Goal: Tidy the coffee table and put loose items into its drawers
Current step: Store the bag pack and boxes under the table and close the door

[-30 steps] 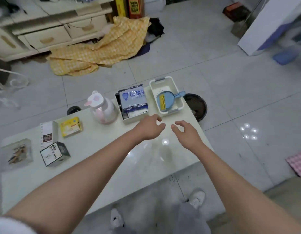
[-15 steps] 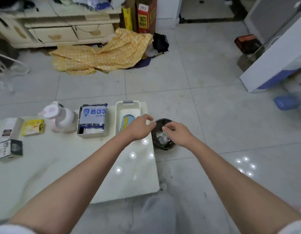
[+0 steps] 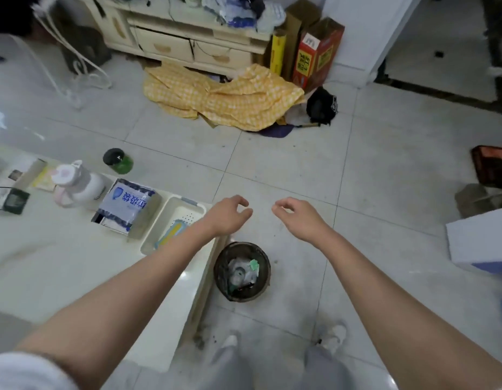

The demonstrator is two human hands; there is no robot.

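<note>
1. Pale floor tiles (image 3: 286,153) fill most of the view, with a cream cabinet (image 3: 188,43) at the far wall and a yellow checked cloth (image 3: 224,99) heaped on the floor in front of it.
2. At the left lies the white counter (image 3: 75,266); a second ago it filled the middle of the view, so the person has turned toward its right end and now stands at its near right corner.
3. Both hands have come off the counter: the left hand (image 3: 225,216) hovers past the right edge and the right hand (image 3: 299,218) hangs over bare floor, each with fingers loosely curled and grasping nothing.
4. Judging from that, one step is finished and the drawers are likely sought next; no drawer front shows from here.
5. Just beside the right edge, on the floor, stands a dark waste bin (image 3: 242,271) with scraps inside, right where someone would step or crouch.
6. Along the far edge near the right corner sit a white tray (image 3: 185,212) holding a blue dustpan (image 3: 171,235), a boxed blue-printed packet (image 3: 128,202), and a white bottle with a pink top (image 3: 78,184).
7. Small boxes (image 3: 13,201) remain loose toward the left, blurred.
8. A green jar (image 3: 119,161) stands on the floor beyond the far edge.
</note>
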